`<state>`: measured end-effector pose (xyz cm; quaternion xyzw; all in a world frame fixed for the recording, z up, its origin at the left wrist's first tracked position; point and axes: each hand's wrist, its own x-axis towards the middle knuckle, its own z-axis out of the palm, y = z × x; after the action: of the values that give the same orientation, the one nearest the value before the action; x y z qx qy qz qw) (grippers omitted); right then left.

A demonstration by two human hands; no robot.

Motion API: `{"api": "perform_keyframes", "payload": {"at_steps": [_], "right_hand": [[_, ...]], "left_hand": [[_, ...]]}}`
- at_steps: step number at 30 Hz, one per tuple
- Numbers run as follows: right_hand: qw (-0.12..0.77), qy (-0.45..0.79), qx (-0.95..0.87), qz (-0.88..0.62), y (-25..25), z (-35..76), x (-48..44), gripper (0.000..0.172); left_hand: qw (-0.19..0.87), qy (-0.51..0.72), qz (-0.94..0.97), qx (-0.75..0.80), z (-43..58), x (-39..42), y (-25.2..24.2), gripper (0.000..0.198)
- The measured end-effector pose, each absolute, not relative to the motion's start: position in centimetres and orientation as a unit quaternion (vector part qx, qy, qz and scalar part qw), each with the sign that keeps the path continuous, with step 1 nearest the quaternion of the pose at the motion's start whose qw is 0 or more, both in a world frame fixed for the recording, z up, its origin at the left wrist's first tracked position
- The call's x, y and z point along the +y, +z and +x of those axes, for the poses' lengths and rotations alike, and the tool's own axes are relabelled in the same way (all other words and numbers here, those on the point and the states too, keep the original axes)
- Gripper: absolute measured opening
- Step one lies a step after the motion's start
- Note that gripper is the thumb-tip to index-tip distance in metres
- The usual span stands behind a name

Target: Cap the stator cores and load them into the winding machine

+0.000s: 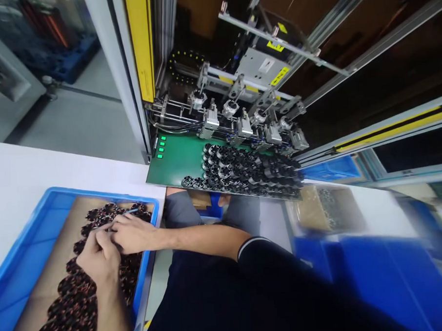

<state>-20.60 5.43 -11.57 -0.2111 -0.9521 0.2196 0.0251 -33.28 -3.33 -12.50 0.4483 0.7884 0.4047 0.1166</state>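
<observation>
Over the left end of a blue tray (97, 191), my two hands meet above rows of small dark parts with copper-coloured windings (71, 313). My left hand (100, 253) is closed, its fingers curled against the right one; what it grips is hidden. My right hand (132, 234) reaches across from the right, its fingers bent and pressed together. A thin light-blue strip (131, 211) shows just beyond its knuckles, and I cannot tell whether that hand holds it. Brown cardboard (52, 285) lies beneath the parts.
A green plate (177, 160) ahead carries many black and silver round parts (239, 169). Behind it stands a machine with a row of metal clamps (244, 125) inside an aluminium frame. At right are a clear box (318, 207) and blurred blue bins (375, 276).
</observation>
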Motion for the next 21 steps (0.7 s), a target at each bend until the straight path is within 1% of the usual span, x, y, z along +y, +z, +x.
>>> {"api": "perform_keyframes", "payload": {"at_steps": [6, 13, 17, 21], "right_hand": [[0.027, 0.234, -0.951, -0.198, -12.13, -20.51, 5.6, 0.028], [0.033, 0.251, -0.948, -0.192, -11.93, -20.45, 5.5, 0.022], [0.038, 0.258, -0.946, -0.195, -12.05, -20.45, 5.49, 0.023], [0.052, 0.267, -0.943, -0.192, -12.49, -20.44, 5.52, 0.021]], "left_hand": [[0.15, 0.414, 0.444, 0.78, -32.93, -3.79, -12.54, 0.042], [0.172, 0.417, 0.43, 0.782, -32.85, -3.96, -12.68, 0.041], [0.171, 0.42, 0.419, 0.787, -32.83, -3.82, -12.84, 0.041], [0.164, 0.396, 0.427, 0.796, -33.03, -3.66, -12.58, 0.041]]}}
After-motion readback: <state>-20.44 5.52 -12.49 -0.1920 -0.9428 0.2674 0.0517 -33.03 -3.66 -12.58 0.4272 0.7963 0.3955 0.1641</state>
